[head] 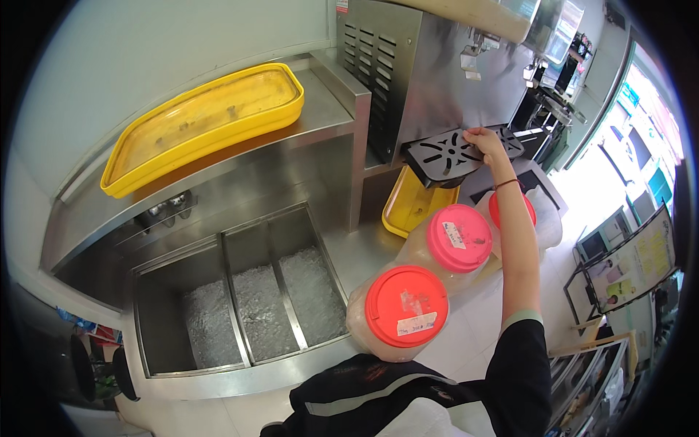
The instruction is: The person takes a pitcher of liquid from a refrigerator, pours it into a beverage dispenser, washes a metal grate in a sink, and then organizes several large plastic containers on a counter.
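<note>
My right hand [485,143] reaches out to the drip tray [446,154] at the front of a stainless steel drink dispenser [453,82]. Its thumb and fingers pinch the slotted metal grate of the tray. A second slotted grate [509,141] lies just past the hand. Below the tray sits a small yellow tray [404,205]. Under and beside my forearm stand plastic jars with a pink lid [461,237], a red lid [407,306] and another red lid [524,210]. My left hand is out of view.
A steel ice bin [247,349] with dividers holds crushed ice at the lower left. Above it, a long yellow tray [205,128] rests on a raised steel shelf [327,109]. Dispenser taps [471,61] hang above the drip tray. A poster stand [628,262] is at the far right.
</note>
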`<state>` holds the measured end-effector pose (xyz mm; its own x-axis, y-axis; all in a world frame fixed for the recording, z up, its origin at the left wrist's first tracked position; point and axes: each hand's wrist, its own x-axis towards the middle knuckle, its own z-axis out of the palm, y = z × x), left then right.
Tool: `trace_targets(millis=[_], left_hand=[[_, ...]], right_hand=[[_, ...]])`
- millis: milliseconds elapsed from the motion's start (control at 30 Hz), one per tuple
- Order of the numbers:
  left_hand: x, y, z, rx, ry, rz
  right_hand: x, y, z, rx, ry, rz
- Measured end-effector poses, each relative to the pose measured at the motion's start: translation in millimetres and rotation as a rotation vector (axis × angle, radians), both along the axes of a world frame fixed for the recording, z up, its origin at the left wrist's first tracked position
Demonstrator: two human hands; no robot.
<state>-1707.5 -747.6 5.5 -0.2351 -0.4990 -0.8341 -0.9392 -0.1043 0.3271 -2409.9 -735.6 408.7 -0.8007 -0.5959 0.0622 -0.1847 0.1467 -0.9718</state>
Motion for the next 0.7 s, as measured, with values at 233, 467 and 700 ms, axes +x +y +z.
trace_targets(millis=[233,467,700], left_hand=[[4,7,19,0.014,-0.027,0.005],[5,10,21,0.019,-0.03,-0.025],[16,21,22,0.027,-0.043,-0.043]], right_hand=[[3,-15,-17,0.114,0.402,-0.209],[34,-21,-18,0.448,0.821,-0.428],[68,-18,-2,0.645,0.806,-0.32]])
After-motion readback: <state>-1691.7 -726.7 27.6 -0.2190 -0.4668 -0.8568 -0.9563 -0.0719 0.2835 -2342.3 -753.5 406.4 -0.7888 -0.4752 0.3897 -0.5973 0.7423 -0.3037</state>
